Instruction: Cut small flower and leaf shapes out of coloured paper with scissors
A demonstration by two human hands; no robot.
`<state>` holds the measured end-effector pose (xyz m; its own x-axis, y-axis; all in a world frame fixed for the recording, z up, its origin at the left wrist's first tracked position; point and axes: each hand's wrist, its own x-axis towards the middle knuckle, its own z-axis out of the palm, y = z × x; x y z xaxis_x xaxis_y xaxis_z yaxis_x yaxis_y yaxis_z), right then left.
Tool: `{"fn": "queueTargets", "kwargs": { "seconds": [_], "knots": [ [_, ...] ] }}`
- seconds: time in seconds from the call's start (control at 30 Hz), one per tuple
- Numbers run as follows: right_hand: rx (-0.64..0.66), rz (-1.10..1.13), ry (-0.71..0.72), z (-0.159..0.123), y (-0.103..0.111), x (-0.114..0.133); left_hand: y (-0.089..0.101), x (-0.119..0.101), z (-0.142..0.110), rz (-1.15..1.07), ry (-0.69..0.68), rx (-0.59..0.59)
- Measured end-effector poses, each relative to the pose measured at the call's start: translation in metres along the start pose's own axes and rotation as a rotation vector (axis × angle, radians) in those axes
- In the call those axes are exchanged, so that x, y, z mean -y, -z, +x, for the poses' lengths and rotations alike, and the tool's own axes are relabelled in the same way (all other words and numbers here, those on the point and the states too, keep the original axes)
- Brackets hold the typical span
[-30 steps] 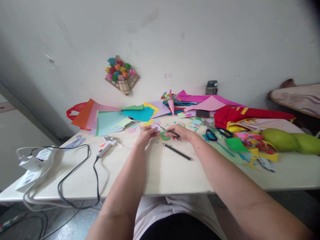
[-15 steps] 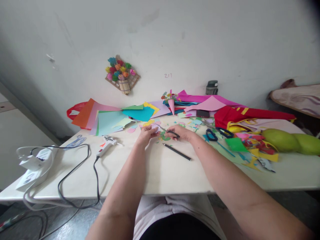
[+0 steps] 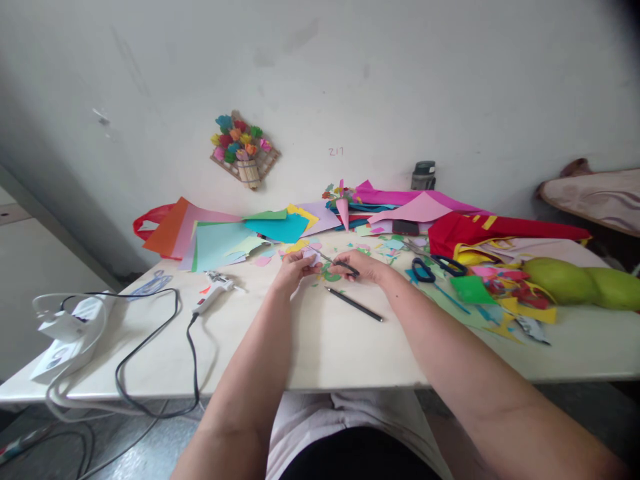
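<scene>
My left hand (image 3: 295, 270) pinches a small piece of pale lilac paper (image 3: 313, 255) above the middle of the table. Facing it, my right hand (image 3: 361, 265) is closed round the dark handles of a pair of scissors (image 3: 347, 267). The thin blades point left and reach the paper; whether they are between its layers or beside it I cannot tell. Small green, yellow and pink paper scraps lie on the table around and beyond both hands. A black pencil (image 3: 354, 304) rests slantwise on the table just below my right hand.
A white glue gun (image 3: 215, 293) with a black cord lies left, near a power strip (image 3: 75, 333). Coloured sheets (image 3: 220, 241) line the back. Larger blue-handled scissors (image 3: 424, 269), paper scraps, a red cloth (image 3: 475, 230) and a green cushion-like object (image 3: 575, 283) are at the right.
Both hands stay in almost the same place, with the scissors held against the paper. Only tiny shifts of the left fingers and the paper show.
</scene>
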<state>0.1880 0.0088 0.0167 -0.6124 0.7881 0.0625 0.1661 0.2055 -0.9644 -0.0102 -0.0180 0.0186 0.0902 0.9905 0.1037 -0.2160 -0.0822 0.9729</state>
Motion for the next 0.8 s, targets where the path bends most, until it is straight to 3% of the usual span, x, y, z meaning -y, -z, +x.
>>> {"fn": "queueTargets", "kwargs": {
  "seconds": [0.53, 0.8],
  "knots": [
    [0.015, -0.013, 0.023, 0.0012, 0.0022, -0.0022, 0.0015, 0.0024, 0.0015, -0.007, -0.008, 0.009],
    [-0.06, -0.145, -0.038, -0.003, 0.0018, 0.0047, 0.0029, 0.0015, 0.0025, 0.0, -0.012, 0.005]
  ]
}}
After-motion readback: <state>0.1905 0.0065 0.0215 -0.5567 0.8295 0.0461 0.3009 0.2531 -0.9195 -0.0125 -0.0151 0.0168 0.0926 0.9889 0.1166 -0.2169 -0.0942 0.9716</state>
